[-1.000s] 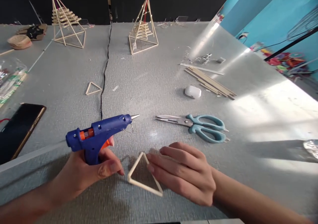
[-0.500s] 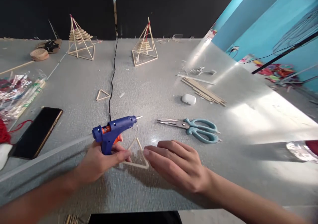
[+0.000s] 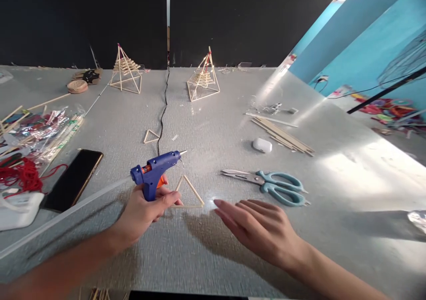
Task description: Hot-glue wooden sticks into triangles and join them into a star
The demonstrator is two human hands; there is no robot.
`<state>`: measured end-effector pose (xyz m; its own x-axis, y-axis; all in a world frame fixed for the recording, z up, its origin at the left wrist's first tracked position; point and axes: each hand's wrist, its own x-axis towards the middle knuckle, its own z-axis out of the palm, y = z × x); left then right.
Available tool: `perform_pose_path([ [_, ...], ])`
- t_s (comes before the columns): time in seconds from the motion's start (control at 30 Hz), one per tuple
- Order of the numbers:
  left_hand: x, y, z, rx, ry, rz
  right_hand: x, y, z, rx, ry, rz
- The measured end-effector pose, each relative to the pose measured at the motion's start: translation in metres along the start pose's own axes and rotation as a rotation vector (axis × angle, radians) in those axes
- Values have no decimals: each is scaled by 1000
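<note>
My left hand (image 3: 143,209) is closed around the handle of a blue hot glue gun (image 3: 155,167), whose nozzle points right and slightly up. A long clear glue stick (image 3: 63,211) trails out of its back end. The thumb and fingertips of the same hand also pinch the left corner of a triangle of thin wooden sticks (image 3: 194,190). To the right of that triangle, apart from it, hovers my right hand (image 3: 259,229), fingers stretched out and holding nothing. Light blue scissors (image 3: 266,184) lie just beyond it, blades to the left.
Two stick pyramids (image 3: 126,71) stand at the back. A smaller stick triangle (image 3: 151,136) lies by the black cord (image 3: 163,113). Phone (image 3: 75,178), red yarn (image 3: 25,175) and packaged sticks are at left; a white earbud case (image 3: 262,145) and loose flat sticks (image 3: 282,136) at right.
My right hand has drawn away from the stick triangle to the right, its fingers leaving the triangle's right corner. My left hand still grips the glue gun and triangle. The view has shifted slightly.
</note>
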<state>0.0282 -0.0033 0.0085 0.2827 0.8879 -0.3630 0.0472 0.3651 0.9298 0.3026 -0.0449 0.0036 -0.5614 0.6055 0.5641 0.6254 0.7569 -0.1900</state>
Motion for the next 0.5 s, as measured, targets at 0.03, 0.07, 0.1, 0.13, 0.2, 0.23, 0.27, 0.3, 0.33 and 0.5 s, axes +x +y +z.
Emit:
perform_pose_path([
  [0.03,0,0,-1,7,3,1,8,-4,-1,-54,23,-116],
  [0.07,0,0,-1,20,7,2,16,-7,-3,-99,40,-208],
  [0.1,0,1,-1,38,9,0,25,-10,-5,-151,47,-285],
  [0.13,0,1,-2,55,11,-2,33,-12,-7,-209,52,-339],
  [0.2,0,2,-2,74,9,-10,46,-14,-9,-283,41,-415],
  [0.23,1,2,-2,76,9,-14,50,-14,-9,-306,35,-440],
  [0.27,1,3,-2,72,10,-17,52,-13,-8,-319,31,-459],
  [0.3,1,3,-2,66,14,-15,54,-11,-8,-327,29,-470],
  [0.33,1,3,-1,62,15,-9,54,-10,-7,-333,33,-476],
  [0.5,1,0,0,80,3,82,50,2,-6,-274,37,-393],
])
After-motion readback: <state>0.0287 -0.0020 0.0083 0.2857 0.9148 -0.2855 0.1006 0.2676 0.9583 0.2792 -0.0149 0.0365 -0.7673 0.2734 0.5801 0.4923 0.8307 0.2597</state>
